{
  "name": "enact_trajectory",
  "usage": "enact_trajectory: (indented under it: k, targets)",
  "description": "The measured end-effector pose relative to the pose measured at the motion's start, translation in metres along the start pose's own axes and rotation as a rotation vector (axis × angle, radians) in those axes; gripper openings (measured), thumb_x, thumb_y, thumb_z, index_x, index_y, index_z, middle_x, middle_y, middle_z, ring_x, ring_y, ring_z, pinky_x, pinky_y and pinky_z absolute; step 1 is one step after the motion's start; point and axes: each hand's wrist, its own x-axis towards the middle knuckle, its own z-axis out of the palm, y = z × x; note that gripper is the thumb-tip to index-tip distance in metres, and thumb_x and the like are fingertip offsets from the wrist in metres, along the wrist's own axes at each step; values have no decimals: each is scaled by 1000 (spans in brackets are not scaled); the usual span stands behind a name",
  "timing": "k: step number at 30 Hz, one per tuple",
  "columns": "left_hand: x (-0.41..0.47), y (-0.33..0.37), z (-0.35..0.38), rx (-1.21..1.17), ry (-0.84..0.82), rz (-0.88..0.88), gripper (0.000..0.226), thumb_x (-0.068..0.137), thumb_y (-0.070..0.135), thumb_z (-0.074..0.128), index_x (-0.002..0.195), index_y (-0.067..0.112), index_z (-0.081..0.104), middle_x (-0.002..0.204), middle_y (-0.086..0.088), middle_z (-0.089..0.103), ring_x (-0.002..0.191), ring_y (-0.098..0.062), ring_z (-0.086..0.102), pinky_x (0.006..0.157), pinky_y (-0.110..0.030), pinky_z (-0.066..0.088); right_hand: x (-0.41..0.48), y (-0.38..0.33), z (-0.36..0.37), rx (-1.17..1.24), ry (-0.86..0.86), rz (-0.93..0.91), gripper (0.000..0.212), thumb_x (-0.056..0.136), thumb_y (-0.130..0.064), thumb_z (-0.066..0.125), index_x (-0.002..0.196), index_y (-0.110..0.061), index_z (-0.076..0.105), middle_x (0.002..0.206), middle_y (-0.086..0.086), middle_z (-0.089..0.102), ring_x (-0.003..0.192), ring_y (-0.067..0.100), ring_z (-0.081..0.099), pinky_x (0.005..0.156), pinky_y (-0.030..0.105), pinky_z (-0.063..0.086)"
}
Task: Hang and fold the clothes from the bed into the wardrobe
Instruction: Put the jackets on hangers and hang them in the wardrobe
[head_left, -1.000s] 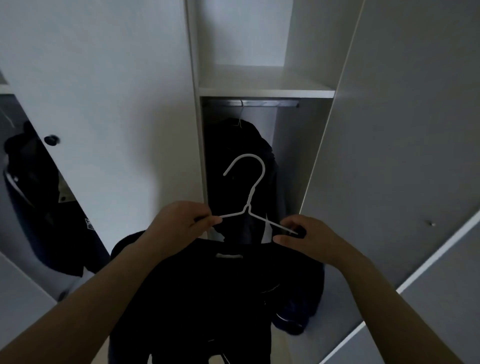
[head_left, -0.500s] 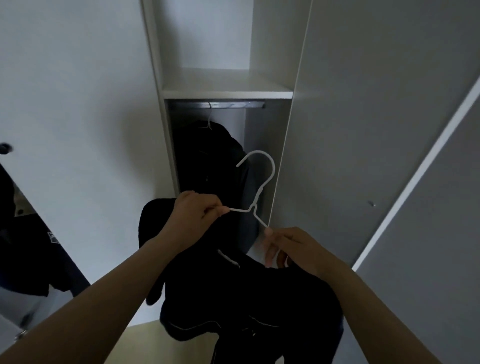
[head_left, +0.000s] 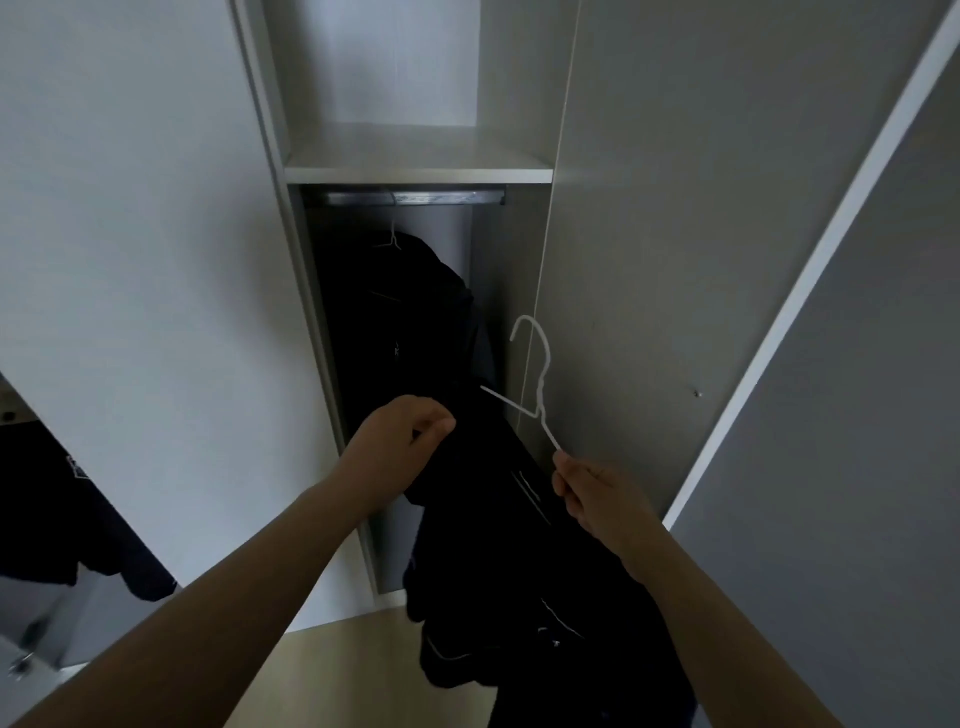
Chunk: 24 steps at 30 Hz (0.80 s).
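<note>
A white wire hanger (head_left: 537, 382) is held up in front of the open wardrobe, its hook pointing up. My right hand (head_left: 595, 493) pinches the hanger's right arm. A dark garment (head_left: 519, 561) hangs down from the hanger between my hands. My left hand (head_left: 402, 441) grips the garment's upper left edge, just below the hanger's bare left arm. Behind them a metal rail (head_left: 410, 197) runs under a white shelf (head_left: 415, 169).
Another dark garment (head_left: 410, 322) hangs on a white hanger from the rail inside the wardrobe. An open white door (head_left: 145, 260) stands at the left and another (head_left: 654, 234) at the right. More dark clothes (head_left: 62, 519) hang in the left compartment. Wooden floor (head_left: 343, 670) shows below.
The hanger moved right and tilted. My left hand slid off the hanger's left arm onto the garment. My right hand now pinches the right arm higher up. The view shifted right.
</note>
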Motion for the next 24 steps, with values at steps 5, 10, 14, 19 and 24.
enact_trajectory:
  k: [5, 10, 14, 19, 24]
  targets:
    - [-9, -19, 5, 35, -53, -31, 22, 98, 21, 50, 99, 11, 69, 92, 6, 62, 87, -9, 59, 74, -9, 39, 13, 10, 9, -40, 38, 22, 46, 100, -38, 46, 59, -18, 55, 39, -7, 39, 34, 6, 31, 38, 19, 25]
    - [-1, -43, -7, 20, -69, -44, 22, 98, 22, 50, 100, 10, 69, 94, 1, 67, 86, -10, 61, 79, -20, 46, 36, 13, 15, -78, 180, 35, 52, 99, -36, 47, 51, -21, 60, 37, -4, 43, 33, 5, 37, 37, 15, 26]
    - [13, -73, -22, 10, -70, -36, 21, 98, 22, 51, 100, 12, 69, 93, 5, 64, 83, -6, 58, 70, -5, 40, 55, 2, 23, -126, 272, 91, 54, 98, -28, 45, 47, -25, 62, 36, -3, 46, 31, 4, 39, 44, 24, 28]
    - [27, -92, -20, -24, -118, -17, 20, 98, 20, 49, 100, 11, 67, 93, 4, 64, 84, -7, 59, 67, -3, 38, 66, -1, 28, -193, 350, 121, 47, 97, -21, 48, 50, -16, 55, 36, -5, 49, 32, 3, 42, 44, 22, 34]
    - [66, -113, -15, -81, -161, -20, 18, 97, 22, 50, 99, 19, 68, 90, 12, 61, 80, 8, 55, 67, -2, 39, 92, 3, 41, -6, 406, 195, 41, 100, -31, 46, 64, -16, 58, 38, -12, 49, 34, -3, 42, 49, 22, 34]
